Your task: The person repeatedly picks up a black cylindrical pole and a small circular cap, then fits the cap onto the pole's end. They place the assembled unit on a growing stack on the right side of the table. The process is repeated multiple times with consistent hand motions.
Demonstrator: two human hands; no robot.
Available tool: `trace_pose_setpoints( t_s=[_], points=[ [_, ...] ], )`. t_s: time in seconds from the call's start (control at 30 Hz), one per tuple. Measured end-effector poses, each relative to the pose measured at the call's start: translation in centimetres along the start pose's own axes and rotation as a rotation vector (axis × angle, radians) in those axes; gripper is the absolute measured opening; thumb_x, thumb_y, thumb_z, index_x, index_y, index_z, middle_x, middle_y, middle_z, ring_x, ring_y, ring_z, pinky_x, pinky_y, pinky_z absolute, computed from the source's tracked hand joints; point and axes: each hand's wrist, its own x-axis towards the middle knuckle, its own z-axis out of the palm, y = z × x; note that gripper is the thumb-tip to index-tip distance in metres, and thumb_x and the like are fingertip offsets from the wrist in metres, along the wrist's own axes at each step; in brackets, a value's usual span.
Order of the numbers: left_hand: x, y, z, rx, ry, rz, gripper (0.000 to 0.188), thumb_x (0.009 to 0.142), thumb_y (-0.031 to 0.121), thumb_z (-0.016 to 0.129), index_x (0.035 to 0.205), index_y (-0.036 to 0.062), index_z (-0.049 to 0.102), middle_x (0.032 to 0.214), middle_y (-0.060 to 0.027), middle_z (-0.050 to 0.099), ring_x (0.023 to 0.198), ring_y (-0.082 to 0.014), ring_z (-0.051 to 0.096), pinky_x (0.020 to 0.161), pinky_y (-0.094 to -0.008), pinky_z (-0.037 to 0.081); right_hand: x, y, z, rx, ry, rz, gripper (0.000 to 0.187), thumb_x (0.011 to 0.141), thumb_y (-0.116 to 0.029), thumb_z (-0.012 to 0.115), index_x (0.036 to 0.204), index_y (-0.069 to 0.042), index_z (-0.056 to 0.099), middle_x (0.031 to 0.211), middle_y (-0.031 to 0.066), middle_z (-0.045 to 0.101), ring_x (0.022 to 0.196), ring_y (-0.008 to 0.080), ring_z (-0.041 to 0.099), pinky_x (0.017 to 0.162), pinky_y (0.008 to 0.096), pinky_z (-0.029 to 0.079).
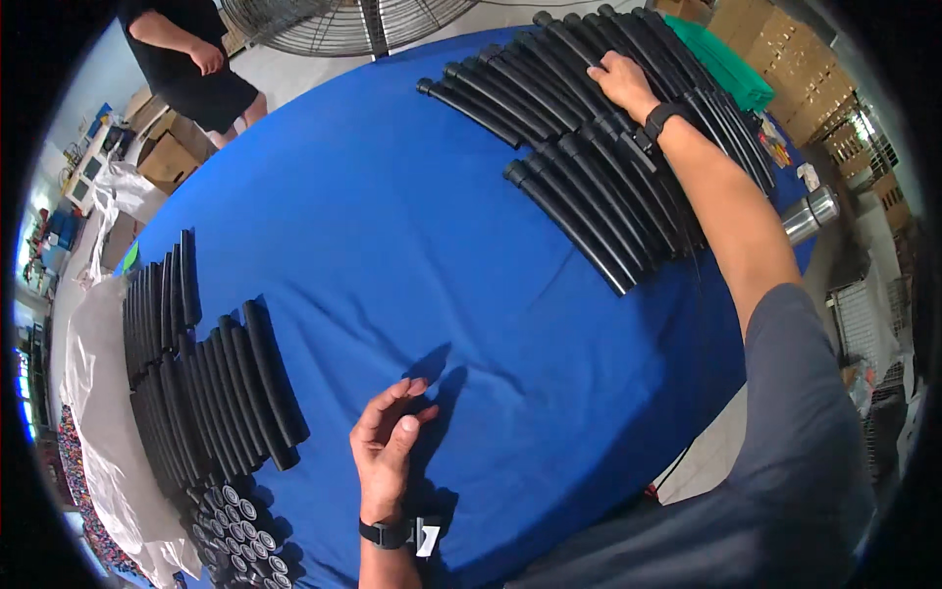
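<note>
At the far right of the table, long black tubes with wider collared ends (579, 187) lie side by side in two overlapping rows. My right hand (625, 83) reaches onto the far row, its fingers curled down around a black tube (577, 61); the fingertips are partly hidden. My left hand (391, 437) hovers over the blue cloth near the front, fingers bent and apart, holding nothing. Left of it lie plain dark, matte tubes (263, 373) in two stacked rows. Below them sits a cluster of small round black caps with grey faces (235, 530).
A blue cloth (392, 226) covers the table. Clear plastic sheeting (103, 393) hangs over its left edge. A metal flask (810, 214) and a green bin (721, 64) stand at the right. Behind are a large fan (343, 25) and a person in black (191, 59).
</note>
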Motion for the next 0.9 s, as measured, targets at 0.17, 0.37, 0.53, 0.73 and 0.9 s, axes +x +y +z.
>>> trace_pose_setpoints(
  t_s=[0.17, 0.37, 0.53, 0.73, 0.9],
  points=[
    [0.3, 0.1, 0.0, -0.003, -0.009, 0.009, 0.047, 0.095, 0.026, 0.074, 0.132, 0.0003, 0.061, 0.129, -0.0180, 0.066, 0.125, -0.0290, 0.061, 0.097, -0.0455, 0.057, 1.5, 0.3, 0.5, -0.047, -0.024, 0.072, 0.047, 0.094, -0.038, 0.067, 0.121, 0.001, 0.066, 0.125, 0.0244, 0.067, 0.118, 0.0428, 0.061, 0.099, 0.0524, 0.050],
    [0.4, 0.0, 0.0, 0.016, -0.009, 0.019, 0.046, 0.095, 0.026, 0.074, 0.131, 0.0001, 0.062, 0.128, -0.0185, 0.066, 0.124, -0.0293, 0.062, 0.097, -0.0453, 0.057, 1.6, 0.2, 1.1, -0.062, -0.018, 0.071, 0.045, 0.094, -0.036, 0.067, 0.120, 0.001, 0.066, 0.119, 0.0251, 0.069, 0.116, 0.0443, 0.062, 0.099, 0.0535, 0.050],
    [0.5, 0.2, -0.1, -0.034, -0.028, -0.016, 0.040, 0.096, 0.018, 0.073, 0.130, -0.0006, 0.064, 0.128, -0.0162, 0.064, 0.125, -0.0275, 0.060, 0.100, -0.0455, 0.056, 1.7, 0.4, 1.2, -0.107, -0.009, 0.015, 0.044, 0.095, -0.035, 0.066, 0.116, 0.003, 0.066, 0.116, 0.0279, 0.069, 0.116, 0.0449, 0.062, 0.099, 0.0535, 0.050],
    [0.1, -0.1, -0.2, -0.015, -0.040, -0.008, 0.038, 0.096, 0.014, 0.071, 0.130, -0.0011, 0.063, 0.131, -0.0160, 0.063, 0.125, -0.0267, 0.060, 0.102, -0.0441, 0.055, 1.6, -0.9, 1.4, -0.156, -0.100, 0.102, 0.049, 0.097, -0.033, 0.064, 0.130, 0.001, 0.058, 0.130, 0.0262, 0.063, 0.124, 0.0461, 0.058, 0.103, 0.0562, 0.048],
    [0.4, 0.3, 0.5, 0.013, -0.029, 0.003, 0.039, 0.097, 0.019, 0.070, 0.130, -0.0015, 0.062, 0.128, -0.0176, 0.066, 0.123, -0.0280, 0.062, 0.098, -0.0450, 0.057, 0.1, -1.0, 0.5, -0.207, -0.119, 0.048, 0.048, 0.099, -0.036, 0.063, 0.127, 0.002, 0.060, 0.128, 0.0263, 0.063, 0.121, 0.0447, 0.059, 0.102, 0.0543, 0.049]
  ],
)
